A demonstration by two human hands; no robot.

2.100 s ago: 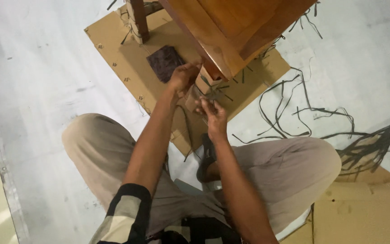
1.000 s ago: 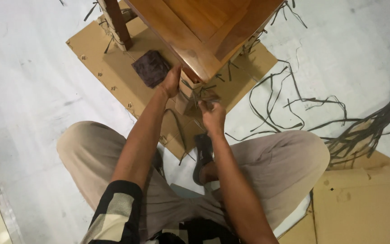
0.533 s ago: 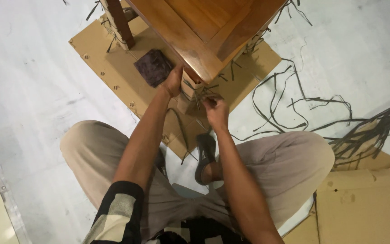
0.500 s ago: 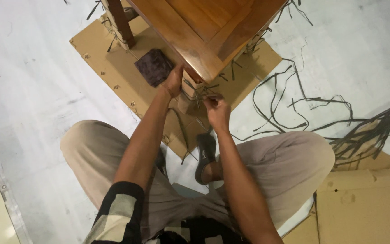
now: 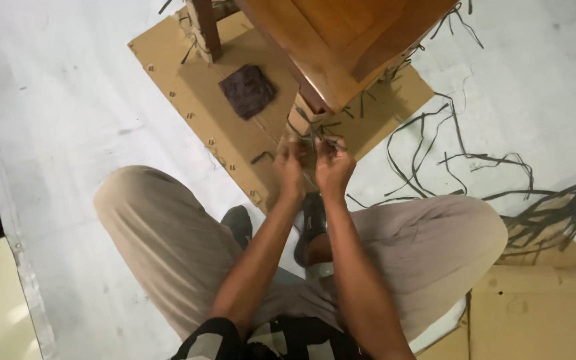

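Dark strips [image 5: 315,133] of weaving material, wound around the near leg [image 5: 303,117] of a wooden furniture piece [image 5: 341,47], are what I am working on, seated on the floor. My left hand [image 5: 290,163] and right hand [image 5: 333,163] meet just below that leg, both pinching thin strands between fingertips; the exact hold is blurred, but both are closed on the strip ends. To do this well, I judge I should keep even tension, pull snug against the leg, and lay each turn flat beside the one before. Under the furniture lies a brown cardboard sheet [image 5: 195,87] with a dark square pad [image 5: 248,90] on it. Loose dark strips [image 5: 475,167] trail across the white floor [image 5: 68,120] to my right. My knees in beige trousers [image 5: 161,227] flank the work.
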